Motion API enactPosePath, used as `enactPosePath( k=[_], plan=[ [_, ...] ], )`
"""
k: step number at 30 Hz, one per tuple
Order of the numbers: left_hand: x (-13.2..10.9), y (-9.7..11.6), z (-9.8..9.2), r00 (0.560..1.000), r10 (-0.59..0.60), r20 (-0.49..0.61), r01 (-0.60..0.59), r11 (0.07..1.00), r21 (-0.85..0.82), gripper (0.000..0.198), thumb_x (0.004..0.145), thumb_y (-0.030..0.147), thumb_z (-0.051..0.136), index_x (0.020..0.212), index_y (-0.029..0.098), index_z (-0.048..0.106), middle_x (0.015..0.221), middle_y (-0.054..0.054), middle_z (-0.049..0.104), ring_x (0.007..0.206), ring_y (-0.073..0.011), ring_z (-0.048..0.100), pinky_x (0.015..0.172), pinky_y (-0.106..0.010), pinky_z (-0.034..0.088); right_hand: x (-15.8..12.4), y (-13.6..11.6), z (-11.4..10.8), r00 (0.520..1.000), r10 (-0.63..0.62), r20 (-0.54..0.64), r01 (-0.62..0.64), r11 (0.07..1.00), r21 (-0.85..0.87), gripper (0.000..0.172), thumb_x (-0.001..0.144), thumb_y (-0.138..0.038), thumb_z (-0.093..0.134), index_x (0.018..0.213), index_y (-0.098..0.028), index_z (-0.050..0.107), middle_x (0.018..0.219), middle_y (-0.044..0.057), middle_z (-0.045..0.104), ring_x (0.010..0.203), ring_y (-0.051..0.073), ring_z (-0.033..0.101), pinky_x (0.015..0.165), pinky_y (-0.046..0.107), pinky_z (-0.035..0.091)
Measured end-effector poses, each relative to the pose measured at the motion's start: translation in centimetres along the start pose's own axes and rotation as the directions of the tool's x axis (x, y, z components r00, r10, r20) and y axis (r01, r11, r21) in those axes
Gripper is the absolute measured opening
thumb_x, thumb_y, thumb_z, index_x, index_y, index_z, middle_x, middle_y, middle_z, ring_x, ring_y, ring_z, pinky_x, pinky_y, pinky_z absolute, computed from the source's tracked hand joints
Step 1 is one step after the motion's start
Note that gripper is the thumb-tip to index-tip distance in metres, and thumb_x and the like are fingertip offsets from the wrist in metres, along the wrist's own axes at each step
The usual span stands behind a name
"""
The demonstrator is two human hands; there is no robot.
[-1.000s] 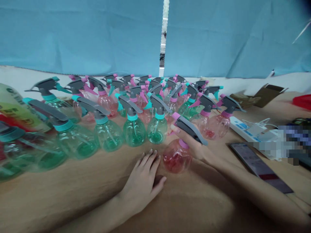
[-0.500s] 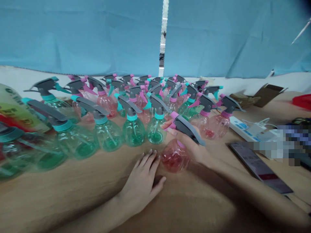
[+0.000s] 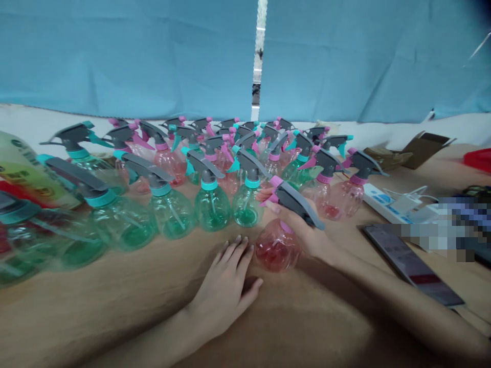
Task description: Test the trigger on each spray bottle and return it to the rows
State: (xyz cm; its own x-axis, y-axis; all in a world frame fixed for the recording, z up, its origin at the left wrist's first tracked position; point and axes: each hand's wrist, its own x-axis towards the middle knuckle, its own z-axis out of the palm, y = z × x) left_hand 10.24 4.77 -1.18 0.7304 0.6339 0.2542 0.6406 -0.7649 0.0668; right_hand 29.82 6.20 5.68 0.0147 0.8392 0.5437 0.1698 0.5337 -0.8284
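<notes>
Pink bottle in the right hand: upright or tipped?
Roughly upright. The pink bottle has its round base down at the table and its grey sprayer on top; the right hand grips its neck.

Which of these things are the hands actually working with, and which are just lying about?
In use: pink spray bottle, gripped by the right hand; left hand flat on the table beside it; rows of spray bottles behind.
Lying about: phone, power strip, cardboard box, large labelled bottle.
</notes>
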Motion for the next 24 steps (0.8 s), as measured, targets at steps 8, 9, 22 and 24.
enactPosePath(
  k=[8, 9, 22, 24],
  plan=[
    [0.08, 0.12, -0.24, 1.000, -0.006, 0.020, 0.007, 1.000, -0.014, 0.052, 0.090, 0.039, 0.050, 0.131, 0.006, 0.047, 0.139, -0.018, 0.047, 0.129, -0.0318, 0.041, 0.104, -0.050, 0.036, 0.01, 0.22, -0.04, 1.000, 0.005, -0.002, -0.005, 1.000, -0.001, 0.015, 0.083, -0.032, 0.063, 0.096, -0.024, 0.066, 0.092, 0.000, 0.068, 0.086, 0.018, 0.061, 0.079, 0.033, 0.049],
    [0.10, 0.14, -0.26, 1.000, -0.006, 0.022, 0.006, 1.000, -0.011, 0.052, 0.090, 0.039, 0.051, 0.131, 0.006, 0.047, 0.139, -0.018, 0.047, 0.129, -0.0320, 0.041, 0.104, -0.050, 0.036, 0.03, 0.27, -0.01, 1.000, 0.007, -0.005, -0.007, 1.000, 0.006, 0.015, 0.083, -0.032, 0.063, 0.095, -0.023, 0.066, 0.091, 0.000, 0.068, 0.085, 0.017, 0.061, 0.077, 0.032, 0.049],
    [0.10, 0.11, -0.30, 1.000, -0.004, 0.030, 0.003, 1.000, 0.002, 0.053, 0.090, 0.039, 0.050, 0.131, 0.006, 0.047, 0.139, -0.018, 0.046, 0.129, -0.0319, 0.041, 0.103, -0.050, 0.037, 0.09, -0.40, -0.27, 0.998, 0.030, 0.057, -0.029, 0.999, -0.016, 0.015, 0.084, -0.038, 0.060, 0.094, -0.028, 0.065, 0.090, 0.001, 0.064, 0.083, 0.019, 0.059, 0.078, 0.034, 0.049],
    [0.07, 0.10, -0.23, 1.000, -0.004, 0.018, 0.004, 1.000, -0.004, 0.052, 0.091, 0.039, 0.049, 0.132, 0.007, 0.046, 0.139, -0.018, 0.047, 0.130, -0.0316, 0.041, 0.103, -0.050, 0.037, 0.14, -0.23, -0.30, 0.996, 0.040, 0.079, -0.042, 0.999, 0.017, 0.016, 0.084, -0.038, 0.061, 0.096, -0.028, 0.065, 0.094, 0.001, 0.065, 0.086, 0.019, 0.060, 0.081, 0.035, 0.048]
  ],
)
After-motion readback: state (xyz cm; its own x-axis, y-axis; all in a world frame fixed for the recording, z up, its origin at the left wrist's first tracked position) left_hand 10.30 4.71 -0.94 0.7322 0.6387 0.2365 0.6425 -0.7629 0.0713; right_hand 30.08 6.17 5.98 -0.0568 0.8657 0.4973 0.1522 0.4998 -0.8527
